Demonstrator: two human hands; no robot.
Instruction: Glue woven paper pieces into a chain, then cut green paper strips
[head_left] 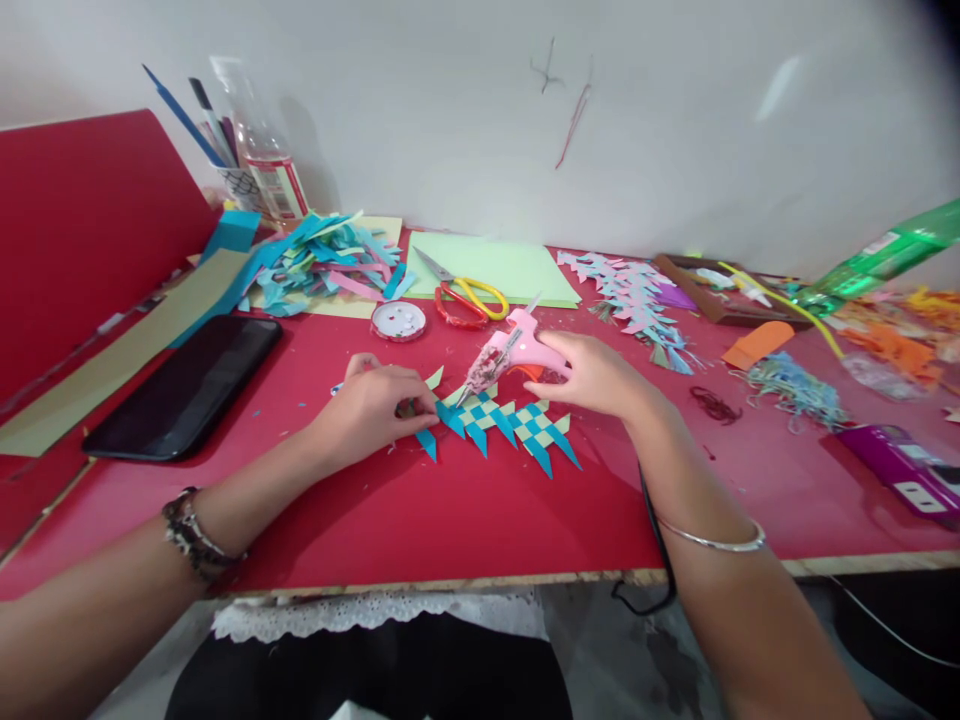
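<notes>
A pink glue gun (499,358) is gripped by its handle in my right hand (592,375). Its nozzle points down and left, at a woven strip of blue and pale-green paper (532,428) with pointed edges. My left hand (379,400) has its fingers closed at the strip's left end, pressing or pinching it; the fingertips partly cover that end. Whether the nozzle touches the paper I cannot tell. Just behind lie scissors (469,298) with red and yellow handles and a small round lid (397,320) with white bits in it.
Cut paper strips (322,260) are heaped at the back left, near a clear bottle (266,160). A black phone (184,385) lies on the left. Pale-green sheets (502,265), a pink-and-blue woven piece (626,295), a brown tray (720,300) and a green bottle (877,255) line the back.
</notes>
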